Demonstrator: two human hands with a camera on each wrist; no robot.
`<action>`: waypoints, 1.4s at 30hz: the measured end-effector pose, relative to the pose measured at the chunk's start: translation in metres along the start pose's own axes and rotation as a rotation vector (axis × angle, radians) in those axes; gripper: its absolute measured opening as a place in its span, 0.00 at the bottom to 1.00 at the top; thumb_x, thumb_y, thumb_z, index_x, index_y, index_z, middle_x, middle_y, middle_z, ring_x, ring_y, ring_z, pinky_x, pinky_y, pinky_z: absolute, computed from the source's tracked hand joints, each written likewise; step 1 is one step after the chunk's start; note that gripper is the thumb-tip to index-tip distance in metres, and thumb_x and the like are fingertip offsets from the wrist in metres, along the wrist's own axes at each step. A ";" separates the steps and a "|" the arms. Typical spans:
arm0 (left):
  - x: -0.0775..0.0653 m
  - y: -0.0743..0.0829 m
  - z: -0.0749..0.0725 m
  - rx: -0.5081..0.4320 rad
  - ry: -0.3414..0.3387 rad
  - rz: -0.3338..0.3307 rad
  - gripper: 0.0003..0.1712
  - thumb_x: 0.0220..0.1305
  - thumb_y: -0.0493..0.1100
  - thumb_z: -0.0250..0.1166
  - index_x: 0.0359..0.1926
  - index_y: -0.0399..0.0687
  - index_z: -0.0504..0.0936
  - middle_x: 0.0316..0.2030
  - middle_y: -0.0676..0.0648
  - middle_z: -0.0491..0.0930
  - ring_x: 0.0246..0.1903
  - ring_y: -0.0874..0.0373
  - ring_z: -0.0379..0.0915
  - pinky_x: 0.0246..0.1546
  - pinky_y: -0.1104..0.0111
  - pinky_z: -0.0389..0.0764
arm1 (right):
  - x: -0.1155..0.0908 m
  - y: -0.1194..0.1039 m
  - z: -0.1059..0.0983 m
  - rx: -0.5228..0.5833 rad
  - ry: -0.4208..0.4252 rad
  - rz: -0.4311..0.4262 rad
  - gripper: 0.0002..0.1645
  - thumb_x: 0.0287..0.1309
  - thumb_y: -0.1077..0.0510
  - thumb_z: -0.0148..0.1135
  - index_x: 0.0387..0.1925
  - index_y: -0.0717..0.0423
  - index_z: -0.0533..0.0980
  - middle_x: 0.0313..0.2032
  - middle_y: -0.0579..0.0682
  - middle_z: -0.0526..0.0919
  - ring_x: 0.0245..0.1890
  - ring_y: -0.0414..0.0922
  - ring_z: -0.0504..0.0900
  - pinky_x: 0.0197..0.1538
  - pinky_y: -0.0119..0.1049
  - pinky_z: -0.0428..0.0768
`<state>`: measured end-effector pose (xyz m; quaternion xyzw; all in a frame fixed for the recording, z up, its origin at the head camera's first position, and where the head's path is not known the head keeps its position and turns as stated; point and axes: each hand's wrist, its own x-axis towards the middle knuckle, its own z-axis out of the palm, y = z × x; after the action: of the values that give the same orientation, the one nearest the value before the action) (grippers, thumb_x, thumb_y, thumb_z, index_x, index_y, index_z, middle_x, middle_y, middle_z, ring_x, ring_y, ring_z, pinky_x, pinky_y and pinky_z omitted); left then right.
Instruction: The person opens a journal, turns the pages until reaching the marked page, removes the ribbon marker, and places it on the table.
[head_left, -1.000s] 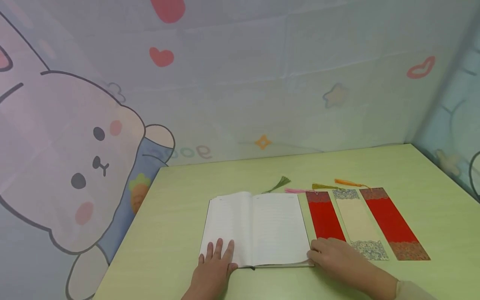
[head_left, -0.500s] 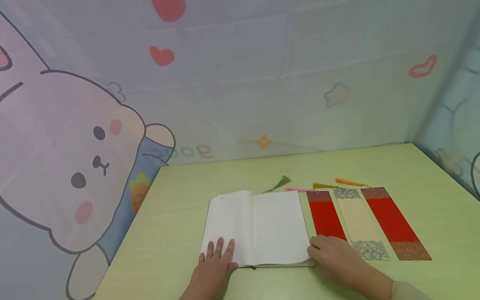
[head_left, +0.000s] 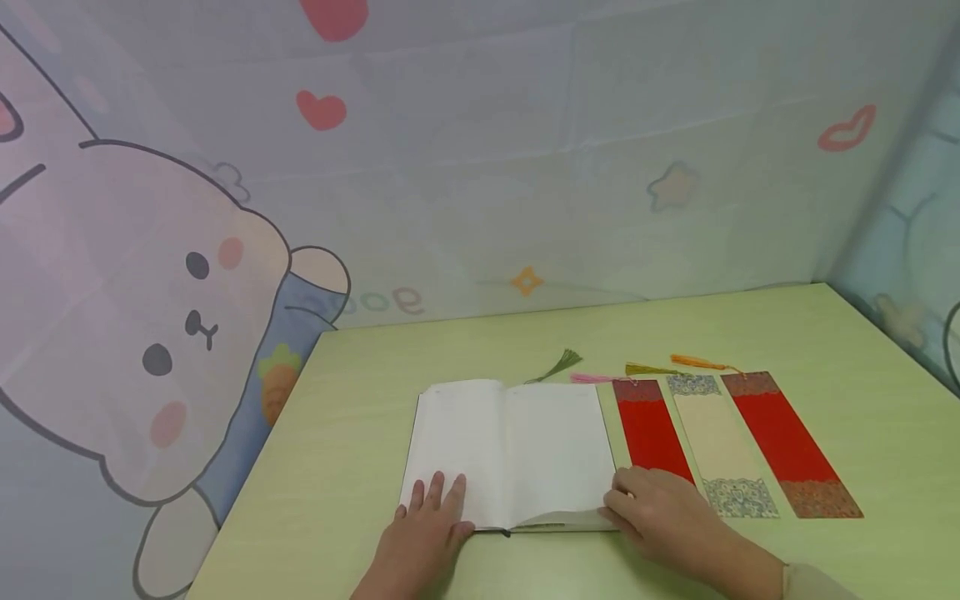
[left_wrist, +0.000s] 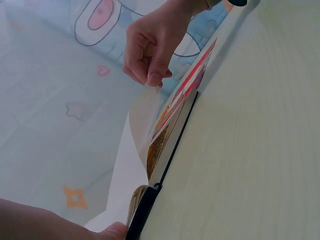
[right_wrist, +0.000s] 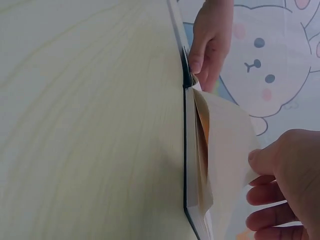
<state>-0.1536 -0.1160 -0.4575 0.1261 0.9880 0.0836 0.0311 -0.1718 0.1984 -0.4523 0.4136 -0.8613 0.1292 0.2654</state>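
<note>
Notebook leaf [right_wrist: 231, 145] curls up, pinched by the right fingers [right_wrist: 264, 194] — left fingers [head_left: 436, 490] rest spread on the facing page [head_left: 459, 433].

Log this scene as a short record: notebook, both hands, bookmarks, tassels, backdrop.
Main item: dark-covered, white-paged notebook, open on the pale green tabletop
Left-hand grip: fingers spread over the left page
Right-hand grip: pinches the right page, near corner raised
Bookmarks: inner red rectangular bookmark, cream rectangular bookmark, outer red rectangular bookmark, right of notebook
Tassels: pink tassel, olive tassel, orange tassel at bookmarks' far ends; dark green tassel beyond notebook
Backdrop: pale sheet with cartoon rabbit
</note>
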 end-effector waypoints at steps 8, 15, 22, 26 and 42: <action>-0.003 0.000 -0.010 0.015 0.105 0.007 0.31 0.65 0.60 0.52 0.64 0.49 0.69 0.61 0.38 0.68 0.58 0.38 0.65 0.42 0.45 0.75 | 0.004 -0.004 -0.002 0.007 0.085 -0.033 0.08 0.51 0.49 0.68 0.30 0.46 0.79 0.28 0.41 0.75 0.23 0.36 0.69 0.26 0.22 0.71; -0.004 0.001 -0.018 0.097 0.267 0.063 0.26 0.64 0.58 0.55 0.56 0.49 0.76 0.54 0.41 0.76 0.49 0.44 0.75 0.30 0.52 0.79 | 0.006 -0.004 -0.002 0.028 0.165 -0.059 0.13 0.58 0.46 0.61 0.33 0.50 0.82 0.28 0.42 0.79 0.24 0.37 0.73 0.28 0.24 0.74; -0.004 0.000 -0.018 0.109 0.532 0.106 0.19 0.58 0.52 0.65 0.44 0.44 0.82 0.45 0.43 0.81 0.40 0.50 0.81 0.20 0.61 0.78 | 0.009 -0.003 -0.003 -0.021 0.202 -0.115 0.18 0.65 0.46 0.53 0.36 0.53 0.82 0.29 0.45 0.81 0.24 0.39 0.77 0.28 0.28 0.77; -0.004 0.001 -0.020 0.098 0.612 0.100 0.19 0.55 0.51 0.67 0.42 0.41 0.83 0.43 0.42 0.82 0.39 0.51 0.81 0.21 0.61 0.78 | 0.012 0.000 -0.005 -0.141 0.248 -0.220 0.25 0.71 0.49 0.40 0.35 0.57 0.82 0.28 0.48 0.83 0.23 0.42 0.78 0.26 0.32 0.77; 0.009 0.027 -0.017 0.115 0.807 0.400 0.22 0.46 0.49 0.72 0.40 0.39 0.83 0.42 0.42 0.82 0.42 0.52 0.80 0.32 0.65 0.80 | 0.036 -0.007 -0.011 -0.231 0.425 -0.376 0.22 0.71 0.57 0.43 0.34 0.62 0.82 0.25 0.51 0.81 0.19 0.44 0.75 0.22 0.32 0.76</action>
<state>-0.1567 -0.0905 -0.4364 0.2733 0.8803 0.0754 -0.3804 -0.1809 0.1762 -0.4228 0.4966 -0.7038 0.0629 0.5042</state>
